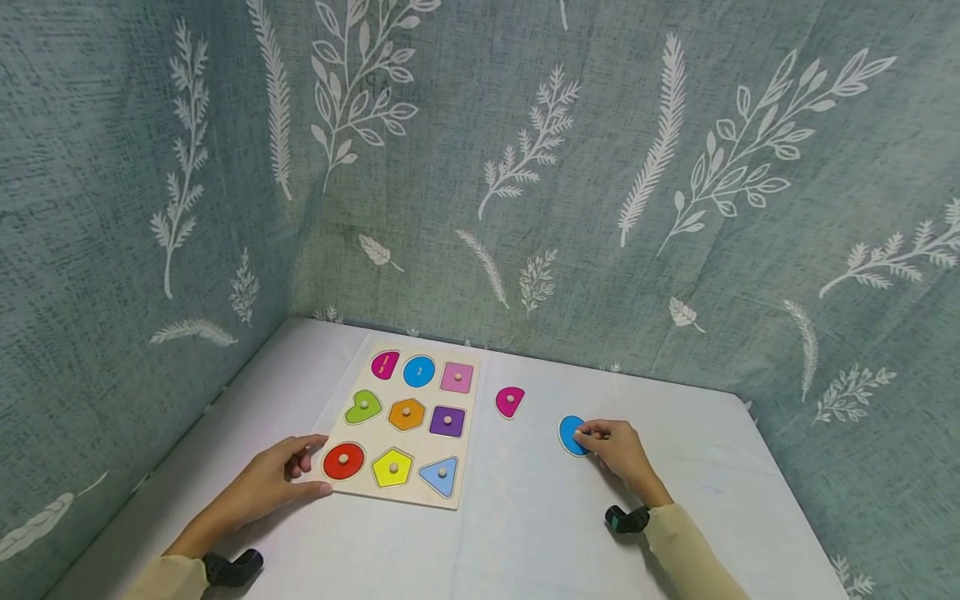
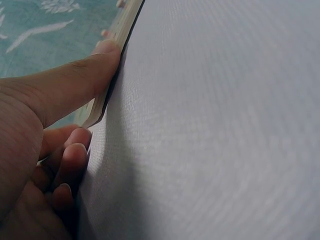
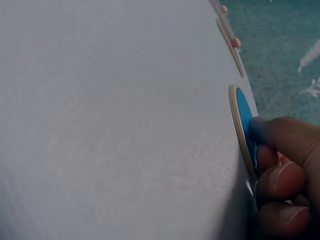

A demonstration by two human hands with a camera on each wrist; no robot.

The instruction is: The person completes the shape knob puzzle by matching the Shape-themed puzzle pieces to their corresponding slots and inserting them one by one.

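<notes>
A wooden shape puzzle board lies on the table. My left hand holds its near left corner, the thumb along the near edge and the fingers curled by the left side. To the right of the board, my right hand pinches the knob of a blue round puzzle piece; in the right wrist view the blue piece shows its pale wooden edge and the fingers hide the knob. Between board and right hand lies a magenta semicircle-like piece with a knob.
Two recesses at the board's far side hold no piece: a magenta recess and a blue recess. Several knobbed pieces sit in the others, such as the red circle. A leaf-patterned cloth rises behind the white table.
</notes>
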